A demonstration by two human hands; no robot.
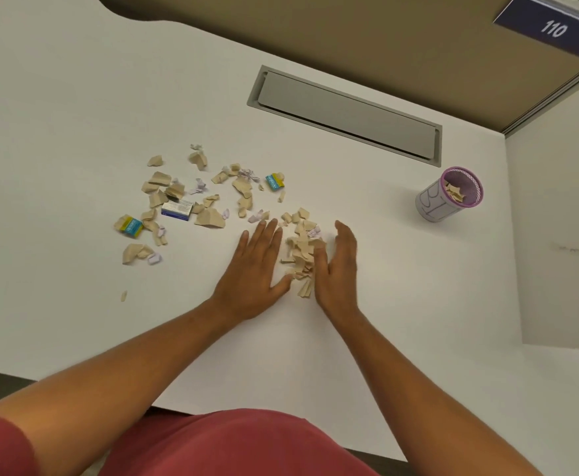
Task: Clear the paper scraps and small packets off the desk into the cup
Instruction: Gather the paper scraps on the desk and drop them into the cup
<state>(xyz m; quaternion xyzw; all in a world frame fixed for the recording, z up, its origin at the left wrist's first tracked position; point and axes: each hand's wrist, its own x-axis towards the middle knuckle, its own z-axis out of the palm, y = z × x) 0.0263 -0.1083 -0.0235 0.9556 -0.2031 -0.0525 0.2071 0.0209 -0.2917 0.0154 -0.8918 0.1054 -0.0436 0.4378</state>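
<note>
Scraps (302, 250) lie bunched in a small pile on the desk (75, 97), between the left hand (255, 269) and right hand (337, 266). Both hands are flat with fingers straight, pressing in from either side and clamped on nothing. The sound way is to close the palms under the pile, cup it tight so nothing slips out below, then carry it to the cup (447, 197) at the right, which already holds some paper. More scraps and three packets (177, 210) lie well apart to the left.
</note>
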